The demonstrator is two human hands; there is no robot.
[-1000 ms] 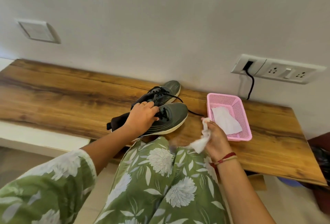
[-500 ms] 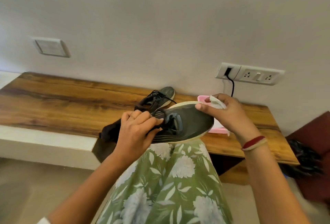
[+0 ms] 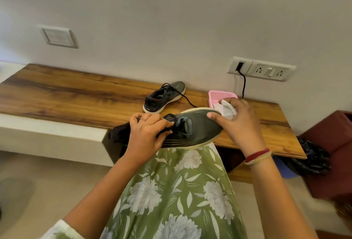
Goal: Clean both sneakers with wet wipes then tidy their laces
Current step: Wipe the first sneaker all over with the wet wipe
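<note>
Grey-green mesh sneaker point(image 3: 198, 126) now sits lifted off the wooden surface point(image 3: 76, 98) onto the lap, left hand point(image 3: 146, 136) gripping its laces, right hand point(image 3: 236, 122) pressing a crumpled white wipe point(image 3: 227, 109) against the toe: wiping has begun.

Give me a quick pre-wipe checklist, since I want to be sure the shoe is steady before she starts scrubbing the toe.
1. Held sneaker gripped: ok, the left hand closes over its lace area.
2. Wet wipe in hand: ok, bunched in the right hand, which sits at the toe.
3. Shoe supported: ok, it is held above the lap, clear of the wooden shelf.
4. Second sneaker parked safely: ok, upright on the shelf, with a lace trailing loose.
5. Pink basket within reach: ok, just behind the right hand, with a white sheet in it.
6. Wipe still damp enough: cannot tell.
</note>
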